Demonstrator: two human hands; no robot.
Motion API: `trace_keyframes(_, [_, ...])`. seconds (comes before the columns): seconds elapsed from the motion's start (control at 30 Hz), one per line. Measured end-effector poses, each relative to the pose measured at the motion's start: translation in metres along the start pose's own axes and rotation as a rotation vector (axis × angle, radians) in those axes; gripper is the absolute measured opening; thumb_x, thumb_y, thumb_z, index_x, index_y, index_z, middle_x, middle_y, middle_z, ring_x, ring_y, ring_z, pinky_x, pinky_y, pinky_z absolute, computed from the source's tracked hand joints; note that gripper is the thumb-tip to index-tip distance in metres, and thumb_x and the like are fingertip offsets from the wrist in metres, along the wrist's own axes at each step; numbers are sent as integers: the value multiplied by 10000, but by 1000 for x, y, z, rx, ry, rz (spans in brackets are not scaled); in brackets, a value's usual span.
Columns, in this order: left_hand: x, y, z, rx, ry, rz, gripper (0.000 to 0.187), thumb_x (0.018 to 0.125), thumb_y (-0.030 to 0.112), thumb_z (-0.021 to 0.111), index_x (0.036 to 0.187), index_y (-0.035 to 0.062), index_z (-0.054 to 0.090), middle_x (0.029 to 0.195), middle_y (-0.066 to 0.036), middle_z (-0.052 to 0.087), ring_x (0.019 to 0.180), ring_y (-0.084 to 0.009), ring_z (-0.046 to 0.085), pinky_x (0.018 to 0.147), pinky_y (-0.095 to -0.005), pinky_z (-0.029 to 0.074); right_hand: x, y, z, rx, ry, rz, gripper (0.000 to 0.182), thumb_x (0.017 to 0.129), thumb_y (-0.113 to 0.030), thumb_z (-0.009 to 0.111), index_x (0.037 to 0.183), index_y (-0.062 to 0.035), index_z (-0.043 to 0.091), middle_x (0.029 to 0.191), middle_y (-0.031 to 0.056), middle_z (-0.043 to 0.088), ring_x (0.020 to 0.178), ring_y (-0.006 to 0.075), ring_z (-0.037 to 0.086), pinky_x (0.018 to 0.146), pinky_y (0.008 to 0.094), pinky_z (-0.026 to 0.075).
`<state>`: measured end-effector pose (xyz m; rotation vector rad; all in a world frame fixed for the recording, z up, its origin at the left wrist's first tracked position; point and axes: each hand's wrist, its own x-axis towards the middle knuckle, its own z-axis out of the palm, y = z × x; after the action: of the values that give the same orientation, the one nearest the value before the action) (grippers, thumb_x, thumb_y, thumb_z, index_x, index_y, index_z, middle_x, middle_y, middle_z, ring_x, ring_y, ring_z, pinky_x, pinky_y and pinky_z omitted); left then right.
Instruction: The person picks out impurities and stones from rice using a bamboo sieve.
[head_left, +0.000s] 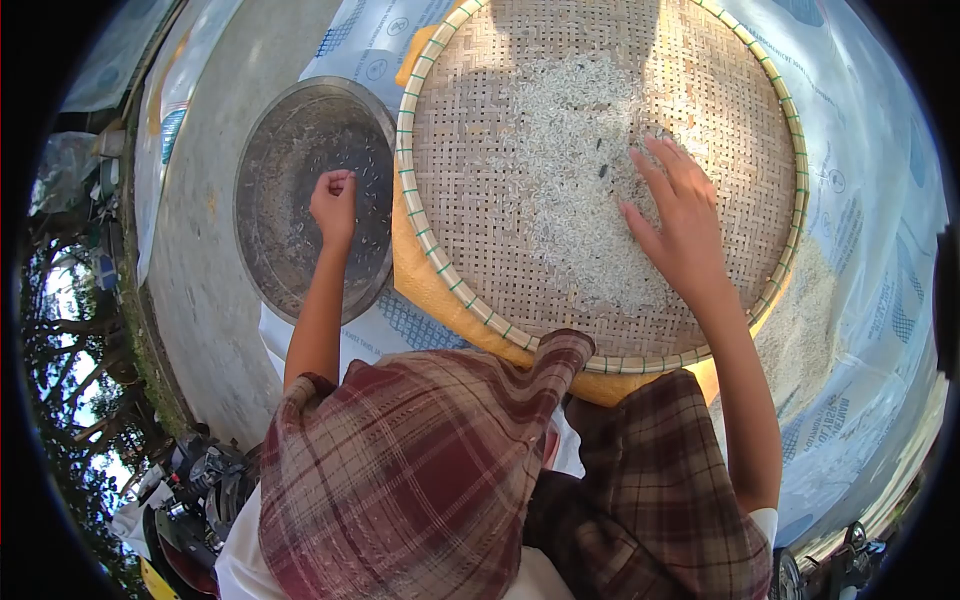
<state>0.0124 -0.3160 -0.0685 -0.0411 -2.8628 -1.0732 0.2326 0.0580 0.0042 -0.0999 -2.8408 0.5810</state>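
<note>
My left hand (pixel 335 207) is over the dark metal basin (pixel 262 265), its fingers curled into a pinch; I cannot tell what is between them. A few scattered grains lie on the basin's bottom. On the right, my right hand (pixel 682 215) rests with fingers spread at the right edge of a patch of rice (pixel 575 225). The rice is spread over a round woven bamboo winnowing tray (pixel 465 165), whose rim is bound with green ties. Two small dark bits (pixel 602 170) show among the grains near my right fingertips.
Under the tray lies a yellow sack (pixel 440 308) on printed white-blue sheeting (pixel 860 185). More grain (pixel 808 320) is spread on the sheeting at right. Concrete ground (pixel 215 330) runs along the left. Plaid cloth (pixel 420 450) fills the lower middle; a motorcycle (pixel 195 490) stands lower left.
</note>
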Motion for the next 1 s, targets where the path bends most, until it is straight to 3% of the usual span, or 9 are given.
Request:
trace_keyframes(0.03, [0,23,4,-149,242,29,165,814,150,609,890,5,599,719,-19,581,651,-81,535,599,-234,446,2,-2,0,-17,-8,-6,508,795,-255,609,1252,-99,449,1322,99,387,1255,267,330,1021,431,257])
trace_keyframes(0.1, [3,83,11,-475,326,117,144,840,138,581,911,14,595,752,-11,580,684,-70,524,622,-226,440,7,-5,2,-38,-16,-14,535,812,-285,590,1286,-113,413,1348,97,359,1273,265,302,1036,436,236])
trace_keyframes(0.23, [-8,184,28,-313,-148,503,125,834,145,594,894,37,617,785,-23,574,679,-83,522,643,-237,432,17,-11,12,-78,-35,-71,556,858,-379,514,1337,-142,358,1393,91,312,1302,262,255,1061,443,194])
trace_keyframes(0.4, [-9,205,62,-110,-658,672,129,801,147,617,873,41,629,805,-50,593,727,-156,579,679,-283,474,10,-9,17,-163,-141,-61,539,876,-392,470,1344,-154,348,1404,99,288,1309,266,244,1069,445,171])
trace_keyframes(0.53, [-10,203,65,-23,-672,755,139,793,145,607,866,29,628,821,-61,598,783,-193,591,702,-310,490,7,-9,13,-151,-182,-57,533,881,-365,469,1352,-156,334,1414,101,271,1315,274,233,1077,444,153])
trace_keyframes(0.7, [-8,201,69,264,-477,1236,101,774,109,606,841,35,604,838,-68,573,792,-216,581,695,-300,474,1,-13,12,-144,-174,-46,539,872,-341,483,1349,-139,336,1407,96,287,1307,275,248,1074,445,158])
trace_keyframes(0.8, [-10,205,67,328,-465,1319,90,760,101,605,818,37,582,835,-57,568,777,-205,586,694,-304,476,-5,-14,12,-141,-155,-45,537,862,-338,494,1336,-131,351,1395,90,309,1296,266,269,1067,449,177])
trace_keyframes(0.93, [-13,201,68,76,-486,1053,93,746,110,597,743,29,550,742,-45,538,690,-192,577,628,-309,486,-9,-14,11,-126,-152,-34,529,853,-334,506,1319,-123,368,1385,82,327,1285,252,288,1059,453,197])
trace_keyframes(1.0, [-18,205,59,-109,-582,758,96,757,113,594,771,22,564,747,-42,557,656,-154,573,629,-281,483,-10,-14,10,-119,-149,-27,521,850,-326,513,1308,-117,381,1378,82,336,1281,251,294,1058,454,200])
